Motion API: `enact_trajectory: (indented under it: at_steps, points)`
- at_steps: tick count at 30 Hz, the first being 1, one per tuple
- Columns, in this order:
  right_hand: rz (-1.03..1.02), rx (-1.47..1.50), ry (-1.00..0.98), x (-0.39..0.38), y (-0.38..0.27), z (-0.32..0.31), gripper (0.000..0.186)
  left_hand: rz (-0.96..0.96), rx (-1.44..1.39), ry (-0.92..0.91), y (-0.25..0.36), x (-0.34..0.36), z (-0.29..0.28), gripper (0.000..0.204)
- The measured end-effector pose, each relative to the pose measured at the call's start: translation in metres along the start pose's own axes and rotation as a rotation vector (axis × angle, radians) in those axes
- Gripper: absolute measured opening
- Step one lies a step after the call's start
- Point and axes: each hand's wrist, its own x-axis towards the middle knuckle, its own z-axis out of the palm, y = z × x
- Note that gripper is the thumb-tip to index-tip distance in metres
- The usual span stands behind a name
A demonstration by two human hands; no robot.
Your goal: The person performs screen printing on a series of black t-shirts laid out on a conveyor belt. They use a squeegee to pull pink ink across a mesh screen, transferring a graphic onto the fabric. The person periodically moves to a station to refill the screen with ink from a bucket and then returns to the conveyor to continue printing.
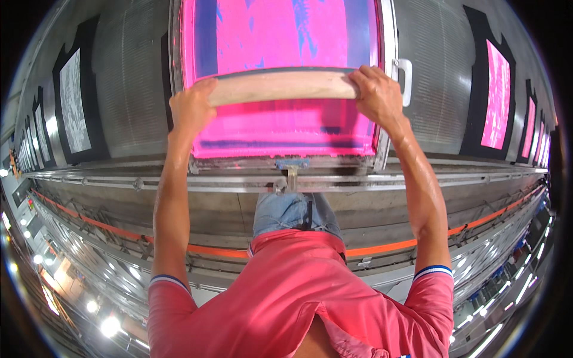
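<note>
Across a metal-framed printing screen [387, 36] lies a wide squeegee [283, 86] with a pale wooden handle. My left hand [192, 109] is closed round its left end, and my right hand [379, 95] grips the right end. Bright pink ink [262, 128] covers much of the mesh, streaked over blue areas on the far side of the squeegee. A pool of pink also shows between the handle and the near edge of the frame. The squeegee's blade is mostly hidden under the wood.
A white handle [405, 82] sticks out from the frame's right side. Black fabric pieces lie along the grey table: one with a white-grey print [74, 101] at left, one with a pink print [497, 95] at right. A metal rail [233, 182] runs along the near edge.
</note>
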Motion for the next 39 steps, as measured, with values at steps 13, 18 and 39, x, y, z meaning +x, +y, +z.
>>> enact_trajectory:
  at_steps: [13,18,39]
  points:
    - [0.004,0.081,0.079,-0.168,-0.081,0.015,0.007,0.09,-0.031,0.055,0.035,-0.168,0.022,0.045]
    - [-0.025,0.042,0.209,-0.18,-0.086,0.028,0.008,0.138,-0.029,0.118,0.04,-0.18,0.022,0.048]
    - [0.087,-0.288,-0.071,0.305,0.128,-0.048,0.021,0.04,0.21,0.015,-0.075,0.35,-0.063,0.037]
